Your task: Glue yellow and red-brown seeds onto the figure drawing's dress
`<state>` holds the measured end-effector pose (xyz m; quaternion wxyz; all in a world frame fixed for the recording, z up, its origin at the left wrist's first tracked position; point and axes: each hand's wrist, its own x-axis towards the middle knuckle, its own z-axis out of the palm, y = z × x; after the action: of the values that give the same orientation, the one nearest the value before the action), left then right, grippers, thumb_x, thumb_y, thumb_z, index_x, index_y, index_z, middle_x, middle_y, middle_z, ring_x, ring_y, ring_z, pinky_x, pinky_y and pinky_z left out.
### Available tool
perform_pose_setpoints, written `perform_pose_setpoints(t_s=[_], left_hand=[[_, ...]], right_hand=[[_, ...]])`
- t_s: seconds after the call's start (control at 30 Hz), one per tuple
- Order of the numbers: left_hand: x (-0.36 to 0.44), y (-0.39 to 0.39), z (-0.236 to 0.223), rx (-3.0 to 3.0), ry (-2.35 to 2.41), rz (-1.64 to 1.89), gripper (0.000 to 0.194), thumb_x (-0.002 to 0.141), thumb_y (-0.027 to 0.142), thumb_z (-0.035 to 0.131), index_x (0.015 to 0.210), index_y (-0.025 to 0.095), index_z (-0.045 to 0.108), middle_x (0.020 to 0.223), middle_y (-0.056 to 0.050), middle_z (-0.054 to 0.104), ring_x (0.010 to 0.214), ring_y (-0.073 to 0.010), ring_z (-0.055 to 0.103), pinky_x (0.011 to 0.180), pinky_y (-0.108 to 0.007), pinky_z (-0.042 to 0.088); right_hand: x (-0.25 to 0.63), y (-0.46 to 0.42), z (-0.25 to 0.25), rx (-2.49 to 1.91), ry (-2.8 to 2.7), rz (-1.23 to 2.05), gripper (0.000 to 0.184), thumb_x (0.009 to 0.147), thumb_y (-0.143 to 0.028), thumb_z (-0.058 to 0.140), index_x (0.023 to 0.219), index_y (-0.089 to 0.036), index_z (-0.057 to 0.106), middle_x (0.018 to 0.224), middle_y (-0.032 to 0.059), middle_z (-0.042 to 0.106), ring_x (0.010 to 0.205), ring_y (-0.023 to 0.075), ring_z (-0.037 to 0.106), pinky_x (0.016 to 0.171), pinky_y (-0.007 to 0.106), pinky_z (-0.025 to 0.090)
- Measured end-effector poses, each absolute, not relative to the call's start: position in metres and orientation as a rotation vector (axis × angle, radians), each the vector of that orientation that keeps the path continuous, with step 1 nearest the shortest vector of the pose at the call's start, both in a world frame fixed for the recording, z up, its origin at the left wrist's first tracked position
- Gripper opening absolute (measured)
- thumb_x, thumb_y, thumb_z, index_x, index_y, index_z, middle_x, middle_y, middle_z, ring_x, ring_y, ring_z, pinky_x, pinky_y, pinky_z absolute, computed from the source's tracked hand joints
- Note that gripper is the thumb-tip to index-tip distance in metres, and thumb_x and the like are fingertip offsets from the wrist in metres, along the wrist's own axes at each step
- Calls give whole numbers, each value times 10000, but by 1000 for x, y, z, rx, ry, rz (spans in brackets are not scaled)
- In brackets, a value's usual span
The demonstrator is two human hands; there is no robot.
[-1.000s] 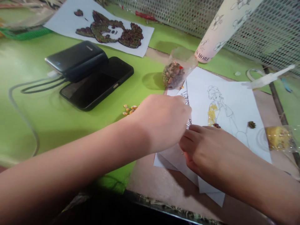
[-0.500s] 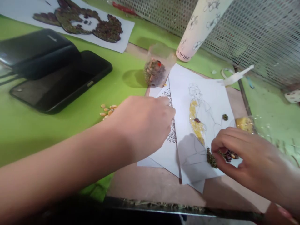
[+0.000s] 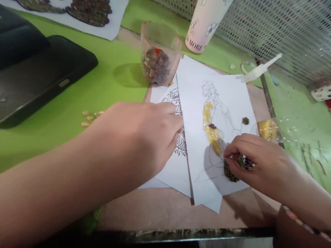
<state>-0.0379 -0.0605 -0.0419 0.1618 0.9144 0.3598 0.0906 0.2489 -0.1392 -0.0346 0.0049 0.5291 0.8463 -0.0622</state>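
My right hand (image 3: 254,162) pinches dark seeds (image 3: 245,162) between its fingers, low over a white sheet with a pencil-drawn figure (image 3: 224,93). Yellow seeds (image 3: 212,136) cover part of the figure's dress. A dark green seed clump (image 3: 230,173) lies just under my right hand, and a smaller one (image 3: 245,121) sits on the sheet. My left hand (image 3: 139,137) rests on a second sheet with an inked dragon-like drawing (image 3: 173,181), its fingers by the first sheet's edge. Its grip is hidden. A clear plastic cup of mixed seeds (image 3: 156,65) stands beyond it.
A clear bag of yellow seeds (image 3: 267,130) lies right of the sheets. Loose pale seeds (image 3: 89,117) lie on the green table (image 3: 64,82) near a black phone (image 3: 46,72). A finished seed picture (image 3: 88,13), a patterned bottle (image 3: 207,24) and perforated metal mesh (image 3: 284,34) stand beyond.
My right hand has lifted off the sheet and now pinches dark seeds. The dark green clump has appeared beneath it. The view has shifted, so the table items sit further left.
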Motion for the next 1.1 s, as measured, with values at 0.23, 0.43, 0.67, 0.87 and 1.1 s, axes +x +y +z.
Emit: perform_pose_setpoints(t_s=[0.23, 0.43, 0.67, 0.87, 1.1], left_hand=[[-39, -63, -48, 2647, 1051, 270, 296, 973, 320, 357, 758, 242, 545, 780, -29, 592, 638, -197, 510, 553, -345, 225], [-36, -64, -46, 2650, 1082, 245, 306, 959, 328, 368, 721, 245, 541, 737, -21, 576, 611, -198, 504, 546, -342, 208], [-35, -61, -46, 2641, 1132, 211, 270, 927, 311, 452, 718, 243, 609, 721, -28, 589, 619, -174, 542, 549, -347, 304], [-37, -59, -49, 2709, 1076, 311, 282, 932, 304, 456, 712, 234, 620, 690, -27, 586, 573, -151, 531, 503, -331, 321], [-38, -59, -48, 2717, 1038, 357, 280, 940, 291, 460, 720, 225, 621, 674, -17, 593, 550, -130, 521, 494, -301, 357]], right_hand=[[250, -137, -38, 1666, 2659, -211, 79, 937, -223, 536, 884, -251, 589, 813, -7, 627, 770, 173, 592, 657, 323, 398], [251, -138, -38, 1650, 2680, -224, 67, 943, -240, 547, 892, -254, 589, 805, -5, 625, 760, 181, 591, 633, 329, 382], [249, -139, -38, 1639, 2699, -209, 84, 930, -207, 556, 869, -244, 601, 784, 9, 623, 761, 203, 584, 660, 352, 401], [250, -139, -38, 1583, 2719, -180, 80, 913, -181, 580, 862, -232, 613, 790, 17, 630, 773, 203, 579, 682, 347, 427], [250, -139, -36, 1535, 2772, -116, 62, 903, -162, 607, 891, -217, 632, 793, 18, 636, 762, 194, 575, 664, 341, 418]])
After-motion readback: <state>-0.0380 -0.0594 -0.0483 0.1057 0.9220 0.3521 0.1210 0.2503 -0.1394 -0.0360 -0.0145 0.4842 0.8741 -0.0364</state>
